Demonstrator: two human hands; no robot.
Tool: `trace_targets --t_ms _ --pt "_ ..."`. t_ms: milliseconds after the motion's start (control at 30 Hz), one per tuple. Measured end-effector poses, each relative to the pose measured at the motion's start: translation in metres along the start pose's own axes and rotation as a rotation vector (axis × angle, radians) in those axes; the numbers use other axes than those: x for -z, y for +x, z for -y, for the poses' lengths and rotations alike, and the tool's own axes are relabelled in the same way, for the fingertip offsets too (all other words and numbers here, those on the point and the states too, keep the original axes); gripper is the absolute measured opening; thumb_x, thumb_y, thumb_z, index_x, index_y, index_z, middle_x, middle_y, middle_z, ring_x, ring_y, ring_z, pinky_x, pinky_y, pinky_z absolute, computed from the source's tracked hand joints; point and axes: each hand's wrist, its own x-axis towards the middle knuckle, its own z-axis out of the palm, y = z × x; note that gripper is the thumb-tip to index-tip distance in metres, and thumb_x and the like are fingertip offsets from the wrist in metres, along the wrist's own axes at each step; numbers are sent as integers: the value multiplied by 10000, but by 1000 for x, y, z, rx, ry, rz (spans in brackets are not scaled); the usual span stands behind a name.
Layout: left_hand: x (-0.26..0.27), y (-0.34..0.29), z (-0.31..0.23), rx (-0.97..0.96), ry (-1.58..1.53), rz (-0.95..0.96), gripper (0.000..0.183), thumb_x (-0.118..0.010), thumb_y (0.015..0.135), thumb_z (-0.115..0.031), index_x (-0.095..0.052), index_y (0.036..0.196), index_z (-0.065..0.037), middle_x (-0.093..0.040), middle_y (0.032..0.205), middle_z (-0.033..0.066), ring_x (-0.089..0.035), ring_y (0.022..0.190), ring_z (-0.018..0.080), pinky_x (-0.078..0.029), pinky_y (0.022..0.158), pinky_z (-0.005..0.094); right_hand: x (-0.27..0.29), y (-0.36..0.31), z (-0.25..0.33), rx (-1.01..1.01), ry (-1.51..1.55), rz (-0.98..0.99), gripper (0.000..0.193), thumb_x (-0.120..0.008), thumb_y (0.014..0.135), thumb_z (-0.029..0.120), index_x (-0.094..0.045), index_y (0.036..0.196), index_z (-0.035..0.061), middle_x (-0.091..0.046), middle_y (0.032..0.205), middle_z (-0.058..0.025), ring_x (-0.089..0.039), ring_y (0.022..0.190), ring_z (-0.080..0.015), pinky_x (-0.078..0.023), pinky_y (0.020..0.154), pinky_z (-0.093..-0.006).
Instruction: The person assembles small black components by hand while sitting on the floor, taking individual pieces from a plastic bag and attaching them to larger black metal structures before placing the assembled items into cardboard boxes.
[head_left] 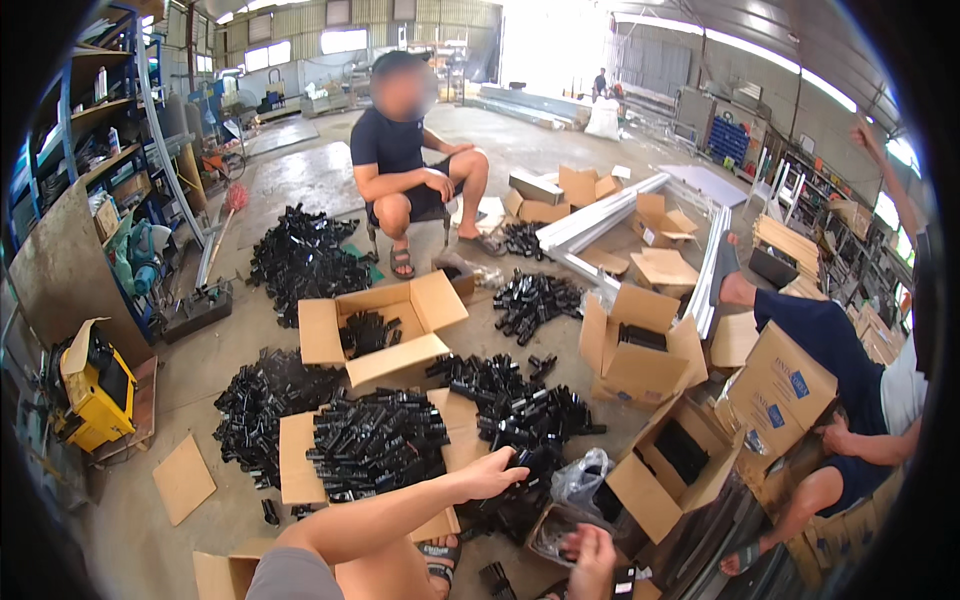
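Observation:
My left hand (492, 476) reaches out over the near pile of black tubular parts (520, 400). Its thumb and fingers close at the end of one dark part (540, 462), partly lost against the pile. Lower and to the right, my right hand (592, 562) hangs with bent fingers beside a small box (550, 535) lined with clear plastic; motion blurs it, and nothing shows plainly in it. A crumpled clear plastic bag (582, 482) lies between the hands and an open carton. Left of my left forearm, black parts (380, 440) fill a flattened-out cardboard box (300, 460).
An open carton (435, 300) with some black parts stands ahead, among more heaps (305, 255). On the right are open cartons (640, 350) and a seated co-worker touching a closed box (775, 395). Another person (405, 170) sits ahead. A yellow machine (95, 390) is at left.

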Motion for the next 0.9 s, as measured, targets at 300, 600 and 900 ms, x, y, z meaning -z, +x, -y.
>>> trace_targets --t_ms 300,600,900 --pt "106 -12 22 -148 10 -401 329 -688 992 -293 -673 1146 -3 -721 1000 81 -645 926 171 -516 847 331 201 -65 106 351 -455 -791 258 -569 1071 229 -654 1144 -3 -699 1001 -135 -670 870 -254 -551 771 -382" --pt "181 -91 93 360 -668 -706 229 -644 1030 -398 -658 1043 -170 -706 931 1 -676 842 164 -470 724 416 35 -41 -78 -19 -919 1372 247 -702 966 209 -596 821 39 -598 747 -92 -545 643 -240 -471 597 -391" --pt "224 -86 169 168 -263 -861 323 -764 886 -105 -624 1169 -36 -716 957 93 -659 672 238 -549 527 442 87 -56 -310 892 -1129 1313 163 -603 870 277 -635 718 226 -618 657 -53 -661 598 -231 -509 538 -417"
